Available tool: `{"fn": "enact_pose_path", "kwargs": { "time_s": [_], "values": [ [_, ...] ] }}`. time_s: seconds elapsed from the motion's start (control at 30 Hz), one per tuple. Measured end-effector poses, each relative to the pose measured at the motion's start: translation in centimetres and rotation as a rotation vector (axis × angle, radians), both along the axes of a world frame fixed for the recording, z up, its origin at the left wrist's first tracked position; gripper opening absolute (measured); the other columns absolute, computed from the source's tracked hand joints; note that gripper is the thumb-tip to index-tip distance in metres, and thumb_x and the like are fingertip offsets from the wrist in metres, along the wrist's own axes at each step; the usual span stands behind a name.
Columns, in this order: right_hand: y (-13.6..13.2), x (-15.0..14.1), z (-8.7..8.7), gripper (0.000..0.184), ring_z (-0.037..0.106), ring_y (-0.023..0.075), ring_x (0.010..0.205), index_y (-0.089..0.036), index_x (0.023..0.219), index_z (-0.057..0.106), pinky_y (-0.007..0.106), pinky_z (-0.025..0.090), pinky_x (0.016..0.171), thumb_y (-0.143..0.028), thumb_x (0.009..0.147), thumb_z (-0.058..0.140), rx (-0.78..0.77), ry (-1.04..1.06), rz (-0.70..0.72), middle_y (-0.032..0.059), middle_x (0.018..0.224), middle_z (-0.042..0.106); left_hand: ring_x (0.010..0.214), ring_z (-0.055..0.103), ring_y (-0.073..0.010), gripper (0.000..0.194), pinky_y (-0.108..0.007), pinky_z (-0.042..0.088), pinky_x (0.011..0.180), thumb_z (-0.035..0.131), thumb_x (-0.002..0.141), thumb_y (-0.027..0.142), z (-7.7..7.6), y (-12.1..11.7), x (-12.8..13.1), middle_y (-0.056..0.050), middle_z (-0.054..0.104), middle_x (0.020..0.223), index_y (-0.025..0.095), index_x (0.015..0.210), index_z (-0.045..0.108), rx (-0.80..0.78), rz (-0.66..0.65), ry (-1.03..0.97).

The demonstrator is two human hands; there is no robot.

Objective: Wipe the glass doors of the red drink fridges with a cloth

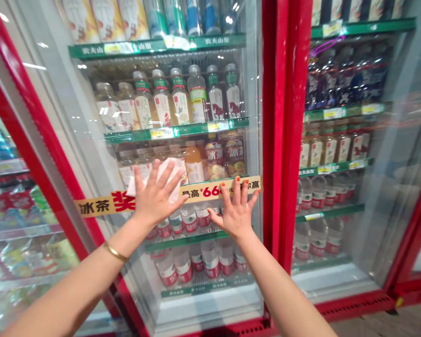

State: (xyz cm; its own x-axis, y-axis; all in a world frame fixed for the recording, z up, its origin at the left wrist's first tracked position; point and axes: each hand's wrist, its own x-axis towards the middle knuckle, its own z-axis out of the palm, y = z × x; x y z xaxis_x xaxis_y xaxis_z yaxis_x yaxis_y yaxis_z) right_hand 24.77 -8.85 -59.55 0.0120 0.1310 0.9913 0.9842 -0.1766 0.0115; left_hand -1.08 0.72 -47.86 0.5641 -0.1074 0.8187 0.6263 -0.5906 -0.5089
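Note:
My left hand (pixel 153 199) lies with its fingers spread over a white tissue (pixel 176 193), pressing it flat against the glass door (pixel 254 140) of a drinks cooler. A bracelet circles that wrist. To its right, my right hand (pixel 236 213) is spread out with nothing in it, its fingertips over a yellow printed strip (pixel 192 193) that runs across the door. The left hand and tissue cover part of the strip's lettering. Behind the glass, bottled drinks (pixel 180 100) stand in rows on green-edged shelves (pixel 182 241).
A red door frame (pixel 284 140) stands just right of my right hand. Beyond it is another cooler with bottles (pixel 317 147) on shelves. On the left, a red-framed cooler holds packaged goods (pixel 17 201). A red base with vents (pixel 354 306) runs along the floor.

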Motion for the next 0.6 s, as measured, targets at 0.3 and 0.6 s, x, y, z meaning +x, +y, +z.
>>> {"fn": "enact_pose_path", "kwargs": {
  "time_s": [0.3, 0.6],
  "values": [
    [-0.1, 0.1, 0.0, 0.112, 0.006, 0.0487, 0.173, -0.026, 0.179, 0.017, 0.083, 0.01, 0.13, -0.073, 0.091, 0.067, 0.015, -0.027, -0.03, 0.0221, 0.187, 0.002, 0.175, -0.002, -0.0232, 0.083, -0.061, -0.023, 0.137, 0.044, 0.105, 0.075, -1.9, 1.5, -5.3, 0.001, 0.04, 0.178, 0.041, 0.177, 0.019, 0.011, 0.01, 0.13],
    [-0.4, 0.6, -0.1, 0.108, 0.011, 0.0517, 0.171, -0.024, 0.179, 0.013, 0.088, 0.013, 0.126, -0.067, 0.095, 0.065, 0.025, -0.069, -0.01, 0.0207, 0.188, 0.0, 0.174, -0.012, -0.0207, 0.101, -0.051, -0.015, 0.142, 0.046, 0.102, 0.08, -6.6, 0.0, -1.2, 0.001, 0.017, 0.186, 0.029, 0.179, 0.004, 0.024, 0.032, 0.088]
  ]
}}
